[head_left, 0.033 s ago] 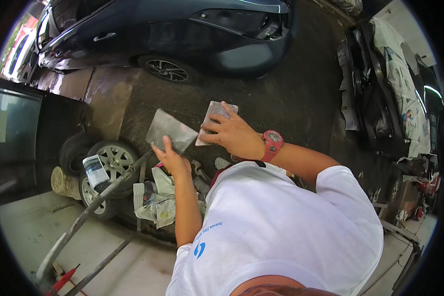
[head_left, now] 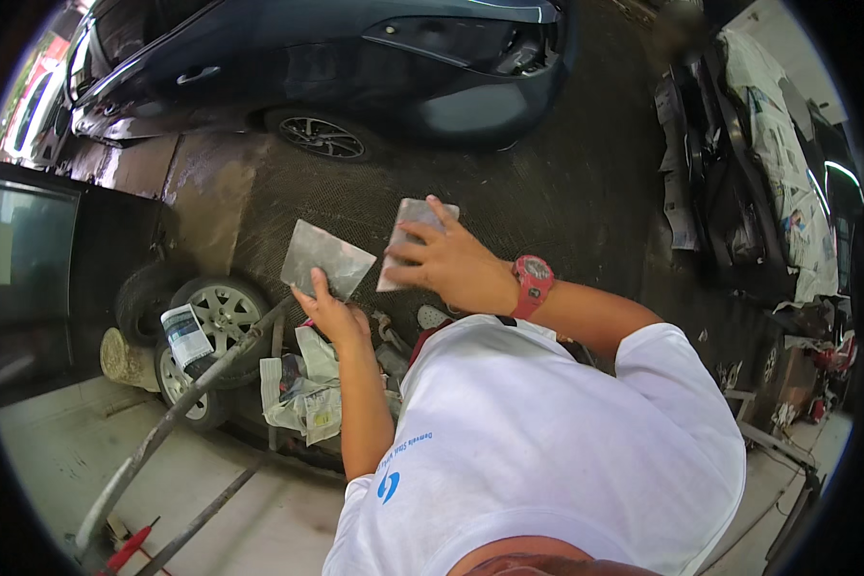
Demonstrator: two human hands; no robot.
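Observation:
My left hand (head_left: pixel 334 315) grips the near edge of a flat, smeared grey rectangular plate (head_left: pixel 326 257), its thumb lying on top. Just to the right, my right hand (head_left: pixel 448 261) holds a second thin grey plate (head_left: pixel 414 213) from above, its fingers spread over the face and partly blurred by motion. A narrow gap separates the two plates. A red wristwatch (head_left: pixel 533 286) is on my right wrist. What the plates are made of cannot be told.
A dark car (head_left: pixel 355 72) stands ahead. Wheels (head_left: pixel 226 312), crumpled newspaper (head_left: pixel 302 389) and a long metal bar (head_left: pixel 163 432) lie at the left. Dark car panels (head_left: pixel 715 182) with newspaper-covered parts (head_left: pixel 778 144) stand at the right.
The left plate has tilted and shifted slightly left, away from the right one. My right hand and its plate have moved a little left, with the fingers now blurred.

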